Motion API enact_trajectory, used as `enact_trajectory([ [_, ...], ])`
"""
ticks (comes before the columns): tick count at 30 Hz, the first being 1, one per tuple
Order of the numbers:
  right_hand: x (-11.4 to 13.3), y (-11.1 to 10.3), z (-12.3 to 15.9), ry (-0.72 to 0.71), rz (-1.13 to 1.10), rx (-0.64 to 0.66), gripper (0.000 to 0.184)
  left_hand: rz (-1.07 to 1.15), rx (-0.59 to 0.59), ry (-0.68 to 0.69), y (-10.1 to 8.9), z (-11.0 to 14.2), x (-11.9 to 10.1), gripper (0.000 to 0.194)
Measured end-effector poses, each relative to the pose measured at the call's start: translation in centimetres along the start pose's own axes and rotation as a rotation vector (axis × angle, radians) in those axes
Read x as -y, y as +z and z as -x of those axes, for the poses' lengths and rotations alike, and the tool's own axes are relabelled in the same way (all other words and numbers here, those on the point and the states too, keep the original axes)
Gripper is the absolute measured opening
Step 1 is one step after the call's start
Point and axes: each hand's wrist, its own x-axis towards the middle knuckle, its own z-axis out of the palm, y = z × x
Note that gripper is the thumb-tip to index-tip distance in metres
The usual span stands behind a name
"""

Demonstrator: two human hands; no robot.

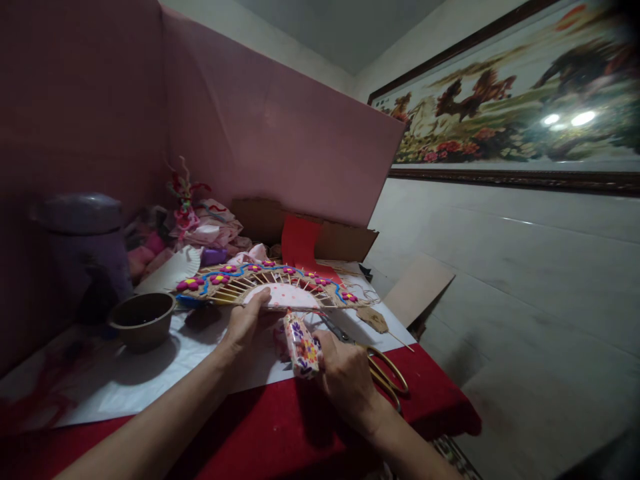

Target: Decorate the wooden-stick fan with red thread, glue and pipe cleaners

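My left hand (247,320) grips a handmade fan (285,297) near its lower edge, thumb on top of the white half-circle with pink dots. Thin sticks spread from that half-circle to a brown outer band, which carries purple-and-yellow flowers and a wavy blue line. In my right hand (345,370) is a hot glue gun (303,347) with a flowery pattern. Its reddish nozzle points up at the fan's bottom edge; whether it touches I cannot tell. Gold-handled scissors (385,373) lie just right of my right hand, blades partly behind it.
A dark bowl (143,320) stands left on the white sheet (200,373) over a red tablecloth (250,433). Pink fabric (215,230) and a red strip (300,243) lie behind the fan. A brown leaf-shaped piece (373,320) sits on the right, with a purple container (87,253) far left.
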Motion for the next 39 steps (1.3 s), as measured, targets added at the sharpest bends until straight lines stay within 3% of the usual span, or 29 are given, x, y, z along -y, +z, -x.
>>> enact_trajectory([
  [12,-0.1,0.06,0.03,-0.01,0.031,-0.036,0.015,-0.053,0.016,0.036,0.13,0.21,-0.11,0.022],
  [27,-0.11,-0.16,0.14,0.0,0.04,-0.021,0.022,-0.054,0.005,0.048,0.24,0.12,-0.06,0.022],
  [39,-0.38,-0.42,0.56,0.01,0.02,-0.087,0.034,-0.053,0.014,0.039,0.1,-0.02,-0.12,0.027],
])
